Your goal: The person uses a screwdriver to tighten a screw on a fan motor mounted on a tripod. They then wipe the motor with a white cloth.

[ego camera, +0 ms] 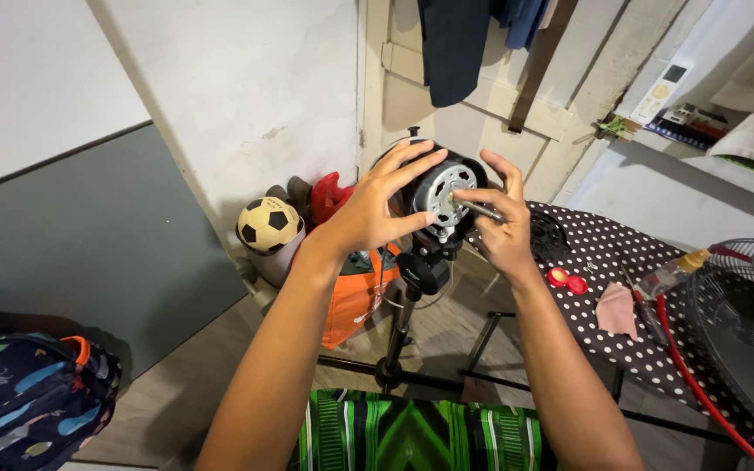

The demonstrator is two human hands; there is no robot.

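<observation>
Left hand (368,209) spreads wide over the fan motor (442,196), right hand (503,231) pinching its shaft (479,209); orange bag (355,296) at seven o'clock, contents hidden.

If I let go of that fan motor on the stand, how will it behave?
The fan motor looks metal and probably heavy for its size. Perched atop a thin stand, it may tip if pushed. The left hand steadies it while the right hand touches the shaft, which likely spins freely.
</observation>
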